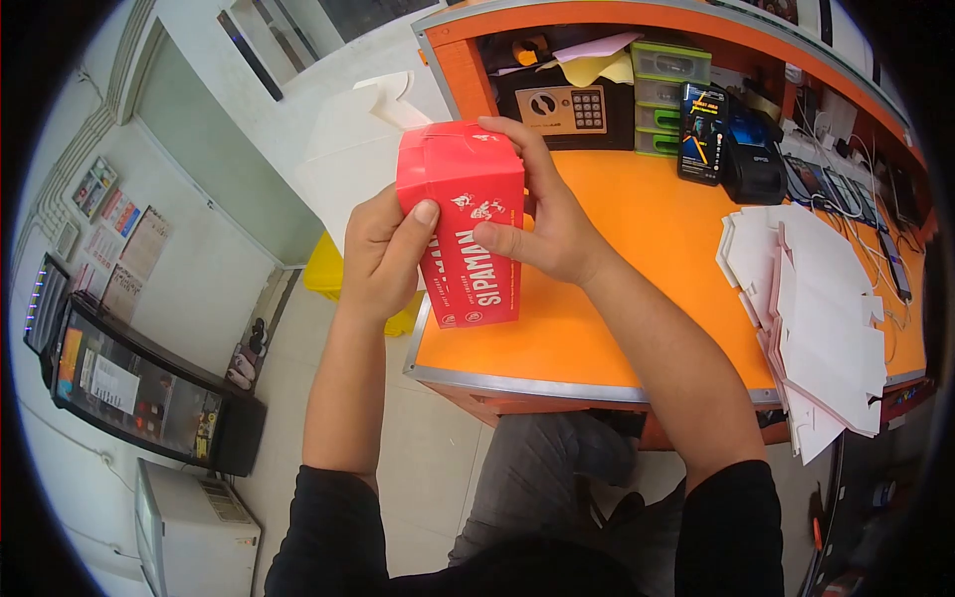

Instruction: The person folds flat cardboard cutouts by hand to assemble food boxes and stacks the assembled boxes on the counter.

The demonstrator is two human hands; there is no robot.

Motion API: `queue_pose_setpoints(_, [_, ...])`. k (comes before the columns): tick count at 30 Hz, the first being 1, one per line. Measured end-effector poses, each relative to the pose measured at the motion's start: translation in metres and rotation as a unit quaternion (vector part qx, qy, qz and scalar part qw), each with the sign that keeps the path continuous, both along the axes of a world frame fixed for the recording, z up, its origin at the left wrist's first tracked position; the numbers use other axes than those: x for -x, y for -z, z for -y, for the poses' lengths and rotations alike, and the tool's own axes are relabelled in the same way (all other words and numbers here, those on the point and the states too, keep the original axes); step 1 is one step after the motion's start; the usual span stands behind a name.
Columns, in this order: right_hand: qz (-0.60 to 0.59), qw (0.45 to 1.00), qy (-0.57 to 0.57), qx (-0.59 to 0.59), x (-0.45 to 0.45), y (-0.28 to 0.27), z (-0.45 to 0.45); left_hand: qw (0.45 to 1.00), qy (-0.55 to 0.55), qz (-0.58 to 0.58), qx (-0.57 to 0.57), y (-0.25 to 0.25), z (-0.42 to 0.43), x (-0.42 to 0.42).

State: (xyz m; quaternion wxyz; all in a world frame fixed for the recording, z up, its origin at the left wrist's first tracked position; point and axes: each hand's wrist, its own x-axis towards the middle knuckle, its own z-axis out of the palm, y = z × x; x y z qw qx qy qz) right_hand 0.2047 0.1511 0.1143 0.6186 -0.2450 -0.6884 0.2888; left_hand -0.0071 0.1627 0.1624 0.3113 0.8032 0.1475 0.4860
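Observation:
A red cardboard box (473, 264) printed "SIPAMAN" in white is held up between both hands, over the left end of the orange counter (587, 343). My left hand (385, 249) grips its left side, thumb pressed on the front face. On the right side, my right hand (547, 214) has its thumb across the front and its fingers round the upper back edge. The box's end facing up looks folded over; its back is hidden. Behind the box, white unfolded card (358, 149) shows at the counter's far left end.
A stack of flat white box blanks (816, 318) lies on the right, overhanging the front edge. Along the back stand a safe (567, 107), green drawers (671, 95), a phone (702, 134), a black card machine (753, 154) and cables. A yellow container (323, 269) sits on the floor.

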Motion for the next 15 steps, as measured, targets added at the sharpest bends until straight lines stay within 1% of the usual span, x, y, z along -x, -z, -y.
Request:
queue_pose_setpoints(4, [0.003, 1.000, 0.002, 0.008, -0.002, -0.003, 0.002, 0.998, 0.005, 0.032, 0.046, -0.004, 0.000, -0.002])
queue_pose_setpoints(7, [-0.012, 1.000, 0.006, -0.003, -0.002, -0.002, -0.002, 0.998, 0.020, 0.014, 0.052, -0.003, -0.010, 0.002])
queue_pose_setpoints(10, [0.010, 1.000, 0.000, 0.014, -0.005, -0.005, 0.002, 0.999, 0.020, 0.006, 0.045, -0.004, -0.015, 0.003])
queue_pose_setpoints(13, [0.003, 1.000, 0.004, 0.019, -0.006, -0.005, 0.003, 0.998, 0.032, -0.001, 0.054, -0.006, -0.018, 0.003])
queue_pose_setpoints(15, [-0.001, 1.000, -0.016, 0.004, -0.006, -0.006, 0.003, 0.996, 0.047, 0.015, 0.074, -0.004, -0.019, 0.005])
